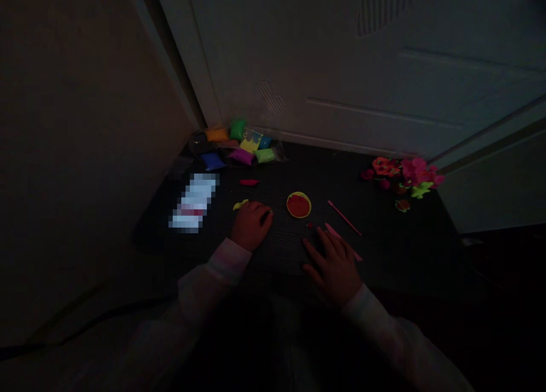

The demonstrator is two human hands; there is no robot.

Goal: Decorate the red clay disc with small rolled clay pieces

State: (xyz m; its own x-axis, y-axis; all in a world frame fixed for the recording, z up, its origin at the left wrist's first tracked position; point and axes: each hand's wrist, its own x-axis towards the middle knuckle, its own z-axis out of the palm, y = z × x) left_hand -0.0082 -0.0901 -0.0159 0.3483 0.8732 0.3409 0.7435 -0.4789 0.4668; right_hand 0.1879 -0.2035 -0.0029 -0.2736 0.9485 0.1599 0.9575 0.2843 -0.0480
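Observation:
My left hand rests on the dark table with its fingers curled and pinched together. A tiny yellowish speck shows at its fingertips, too small to make out. Just behind that hand lies a lump of yellow modelling clay, partly covered by it. My right hand lies with its fingers spread, partly over a pink clay knife. A small red bit sits by its fingertips. Between and beyond the hands is a round red clay disc with a yellow rim.
A pink stick tool lies at the right. Several coloured clay packets are piled at the back left, near a pink clay piece and a bright blurred-out phone-like screen. Colourful clay shapes stand at the back right.

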